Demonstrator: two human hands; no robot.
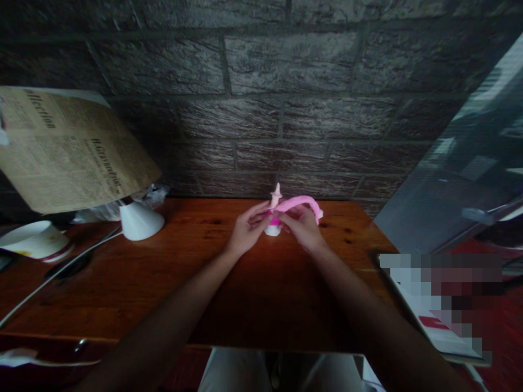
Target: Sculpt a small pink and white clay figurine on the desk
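Fingers bent and drawn together, two bare hands close on a small pink figure [274, 221] near the far edge of a wooden table [163, 277], before a dark brick wall [253, 65]. At far left sit a pale cup [36, 239] and a white cable [53, 279], beside a lamp with a newsprint shade [77, 147] and a white cone base [141, 222], crumpled clear plastic [155, 196] behind it. At center, the left hand [247, 231] pinches the figure's magenta middle from its left side, thumb and fingertips nearly meeting. The figure stands upright between the hands, pale pointed tip above, white foot [272, 231] below; whether that foot touches the wood cannot be told. The right hand [305, 224] grips from the other side, thumb at the magenta part, fingers curled and partly hidden beneath an arching pink strand [294, 202]. At right rises a grayish panel [445, 169], just beyond the table
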